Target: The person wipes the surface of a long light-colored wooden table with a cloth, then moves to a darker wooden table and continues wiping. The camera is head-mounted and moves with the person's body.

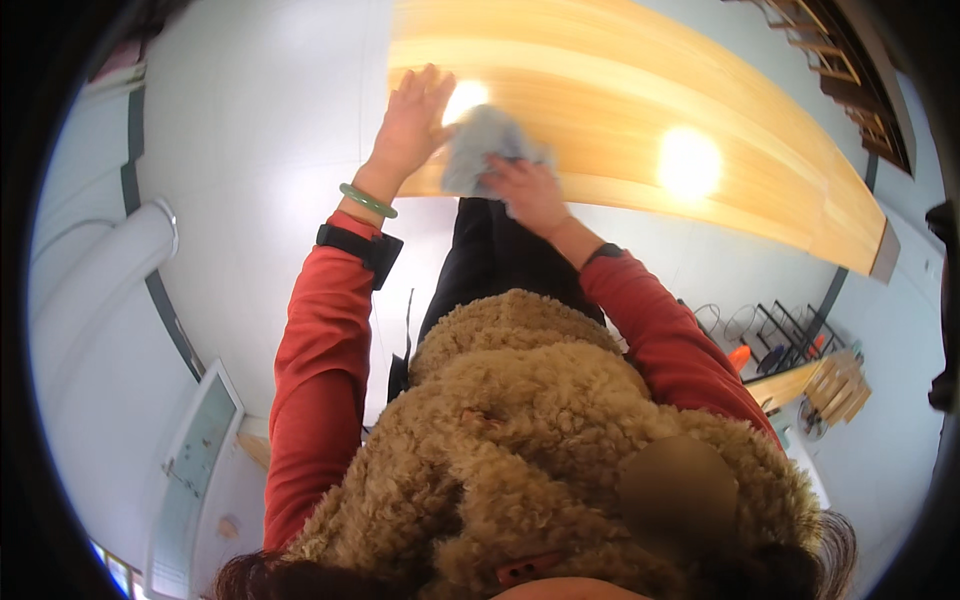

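Note:
A light wooden table (pixel 600 112) stretches across the top of the view, with two bright lamp reflections on its glossy top. My right hand (pixel 527 191) lies on a grey-blue cloth (pixel 484 146) at the near edge of the table, fingers spread over its right part; hand and cloth are somewhat blurred. My left hand (pixel 412 124) is at the left end of the table, fingers apart and nothing held, its thumb near the cloth's left side. A green bangle (pixel 367 201) and a black strap with a dark device (pixel 364 251) are on my left wrist and forearm.
Wooden racks or chairs (pixel 832 60) stand at the upper right. At the lower right is a black metal rack (pixel 787 337) with orange items. A white cylindrical object (pixel 142 236) stands along the left wall, and a glass-panelled door (pixel 191 480) is at the lower left.

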`<state>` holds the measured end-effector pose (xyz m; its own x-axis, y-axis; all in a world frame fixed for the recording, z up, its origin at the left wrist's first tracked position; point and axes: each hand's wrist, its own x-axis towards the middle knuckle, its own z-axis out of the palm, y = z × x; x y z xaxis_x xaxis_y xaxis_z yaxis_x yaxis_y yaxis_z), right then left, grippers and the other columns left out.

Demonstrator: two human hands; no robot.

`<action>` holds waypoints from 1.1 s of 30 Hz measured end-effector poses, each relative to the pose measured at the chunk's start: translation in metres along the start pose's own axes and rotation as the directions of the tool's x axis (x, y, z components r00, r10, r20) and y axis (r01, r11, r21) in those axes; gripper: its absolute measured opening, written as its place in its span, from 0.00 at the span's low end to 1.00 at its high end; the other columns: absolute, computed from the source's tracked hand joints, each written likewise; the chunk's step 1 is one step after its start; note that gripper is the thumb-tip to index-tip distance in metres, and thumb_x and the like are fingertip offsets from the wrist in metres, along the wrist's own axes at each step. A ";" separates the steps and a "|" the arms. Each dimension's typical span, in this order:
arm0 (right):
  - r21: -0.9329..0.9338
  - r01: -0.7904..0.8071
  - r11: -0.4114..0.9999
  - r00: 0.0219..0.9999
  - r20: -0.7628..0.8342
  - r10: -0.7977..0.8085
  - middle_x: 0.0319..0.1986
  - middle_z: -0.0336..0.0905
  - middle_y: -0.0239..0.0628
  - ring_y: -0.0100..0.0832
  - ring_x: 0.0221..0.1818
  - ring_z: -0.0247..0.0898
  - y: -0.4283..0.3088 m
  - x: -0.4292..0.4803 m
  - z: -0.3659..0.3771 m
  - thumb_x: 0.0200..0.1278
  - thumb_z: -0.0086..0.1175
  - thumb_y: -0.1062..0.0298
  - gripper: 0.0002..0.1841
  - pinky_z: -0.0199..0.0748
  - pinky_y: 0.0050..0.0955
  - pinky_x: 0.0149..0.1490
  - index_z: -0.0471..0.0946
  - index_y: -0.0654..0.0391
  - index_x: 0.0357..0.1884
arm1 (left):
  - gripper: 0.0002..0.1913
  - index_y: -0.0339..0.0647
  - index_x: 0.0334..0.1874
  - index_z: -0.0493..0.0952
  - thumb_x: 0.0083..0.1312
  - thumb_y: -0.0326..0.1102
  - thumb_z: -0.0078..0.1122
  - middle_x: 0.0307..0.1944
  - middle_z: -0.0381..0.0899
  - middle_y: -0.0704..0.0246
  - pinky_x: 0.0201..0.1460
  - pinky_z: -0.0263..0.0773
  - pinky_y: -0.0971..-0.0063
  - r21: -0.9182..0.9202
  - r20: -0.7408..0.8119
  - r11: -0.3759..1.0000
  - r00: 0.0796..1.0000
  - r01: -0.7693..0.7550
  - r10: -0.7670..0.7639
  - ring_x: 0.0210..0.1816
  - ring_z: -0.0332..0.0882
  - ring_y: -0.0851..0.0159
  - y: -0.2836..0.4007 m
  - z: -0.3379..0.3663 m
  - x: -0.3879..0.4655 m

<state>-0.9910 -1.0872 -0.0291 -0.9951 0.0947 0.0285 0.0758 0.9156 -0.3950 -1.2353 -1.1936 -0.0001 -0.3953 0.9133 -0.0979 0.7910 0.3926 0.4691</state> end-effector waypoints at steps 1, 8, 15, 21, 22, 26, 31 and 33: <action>-0.013 -0.116 0.993 0.993 -0.022 0.115 0.64 0.70 0.30 0.37 0.45 0.72 0.024 -0.018 -0.011 0.50 0.54 0.76 0.25 0.71 0.37 0.48 0.79 0.42 0.53 | 0.42 0.49 0.73 0.61 0.56 0.41 0.72 0.75 0.53 0.55 0.72 0.56 0.46 0.106 0.078 0.989 0.993 -0.102 0.094 0.74 0.50 0.42 0.014 0.004 0.006; -0.029 -0.809 0.587 0.532 -0.461 0.710 0.63 0.71 0.41 0.48 0.44 0.70 0.107 -0.095 -0.041 0.45 0.52 0.82 0.33 0.70 0.42 0.51 0.77 0.48 0.59 | 0.61 0.54 0.77 0.54 0.36 0.34 0.83 0.79 0.38 0.57 0.74 0.46 0.39 0.233 0.420 0.972 0.900 0.012 -0.112 0.78 0.35 0.41 0.055 0.012 0.012; 0.045 -0.443 0.895 0.872 -0.208 0.442 0.64 0.69 0.30 0.38 0.46 0.72 -0.018 -0.028 0.021 0.52 0.54 0.72 0.20 0.70 0.43 0.50 0.80 0.44 0.50 | 0.62 0.51 0.77 0.54 0.34 0.32 0.83 0.79 0.39 0.53 0.73 0.47 0.38 0.179 0.379 0.983 0.925 -0.031 -0.039 0.78 0.37 0.40 0.043 0.021 0.008; 0.011 -0.526 0.850 0.798 -0.339 0.498 0.63 0.70 0.34 0.38 0.48 0.72 0.050 -0.092 -0.013 0.54 0.54 0.72 0.19 0.71 0.41 0.50 0.79 0.47 0.50 | 0.66 0.51 0.78 0.50 0.32 0.37 0.84 0.79 0.36 0.53 0.71 0.50 0.36 0.196 0.374 0.978 0.928 -0.065 -0.014 0.77 0.37 0.38 0.027 0.027 0.004; 0.093 -0.634 0.768 0.699 -0.357 0.620 0.61 0.72 0.40 0.42 0.46 0.74 0.084 -0.110 -0.023 0.54 0.53 0.74 0.18 0.72 0.43 0.50 0.80 0.49 0.48 | 0.66 0.51 0.78 0.50 0.32 0.39 0.84 0.79 0.37 0.53 0.71 0.50 0.36 0.213 0.369 0.974 0.929 -0.084 -0.001 0.77 0.37 0.38 0.026 0.029 0.005; 0.041 -0.901 0.433 0.338 -0.561 0.756 0.63 0.70 0.45 0.51 0.51 0.72 0.172 -0.178 -0.055 0.46 0.51 0.80 0.28 0.70 0.45 0.53 0.78 0.52 0.55 | 0.66 0.47 0.77 0.50 0.33 0.42 0.84 0.78 0.36 0.48 0.71 0.50 0.36 0.273 0.407 0.957 0.913 -0.094 -0.027 0.77 0.37 0.35 0.029 0.034 0.004; 0.342 -0.937 0.065 -0.125 -0.503 0.855 0.64 0.70 0.44 0.52 0.55 0.70 0.209 -0.097 -0.050 0.50 0.50 0.78 0.28 0.65 0.49 0.60 0.77 0.54 0.58 | 0.63 0.44 0.77 0.49 0.38 0.41 0.83 0.78 0.36 0.46 0.71 0.52 0.36 0.324 0.466 0.945 0.878 -0.053 -0.110 0.76 0.35 0.33 0.037 0.031 0.008; 0.387 -0.907 0.163 -0.025 -0.437 0.899 0.63 0.69 0.50 0.54 0.53 0.70 0.195 -0.040 -0.042 0.49 0.53 0.77 0.29 0.67 0.49 0.60 0.78 0.52 0.58 | 0.64 0.44 0.78 0.48 0.37 0.40 0.83 0.78 0.36 0.46 0.71 0.52 0.36 0.318 0.487 0.948 0.863 -0.033 -0.133 0.77 0.34 0.33 0.037 0.031 0.010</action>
<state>-0.9337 -0.8963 -0.0686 0.1206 0.9917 0.0450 0.8906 -0.0880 -0.4461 -1.1953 -1.1667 -0.0109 -0.2190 0.7884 -0.5749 0.9109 0.3763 0.1691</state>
